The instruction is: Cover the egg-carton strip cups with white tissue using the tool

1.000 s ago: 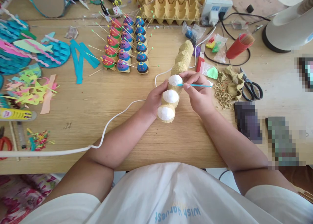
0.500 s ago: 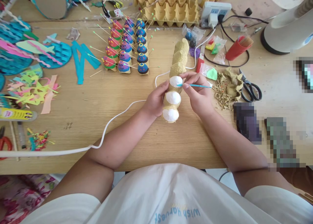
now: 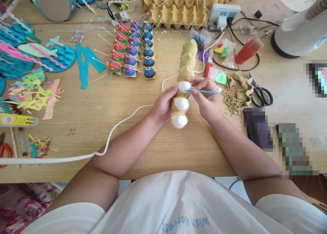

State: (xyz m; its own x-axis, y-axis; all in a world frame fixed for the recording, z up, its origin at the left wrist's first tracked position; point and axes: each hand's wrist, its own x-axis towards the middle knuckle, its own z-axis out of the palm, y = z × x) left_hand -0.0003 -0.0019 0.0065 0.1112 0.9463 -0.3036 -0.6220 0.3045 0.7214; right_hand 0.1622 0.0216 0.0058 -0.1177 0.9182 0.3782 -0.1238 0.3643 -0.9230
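A strip of egg carton with several bumps runs away from me over the wooden table. Its three nearest bumps are white on top; the farther ones are bare tan. My left hand grips the strip from its left side, thumb beside the third white bump. In my right hand is a thin blue tool, pinched between thumb and fingers, its tip touching that same white bump. Left of the strip stand painted egg-carton rows in red, purple and blue with pins stuck in them.
Scissors, carton scraps and a red cup lie to the right. A white cable crosses my left forearm. Egg trays and a power strip sit at the back; paper scraps are left.
The strip and my hands have shifted very slightly in the view. The blue tool's tip stays on the third white bump.
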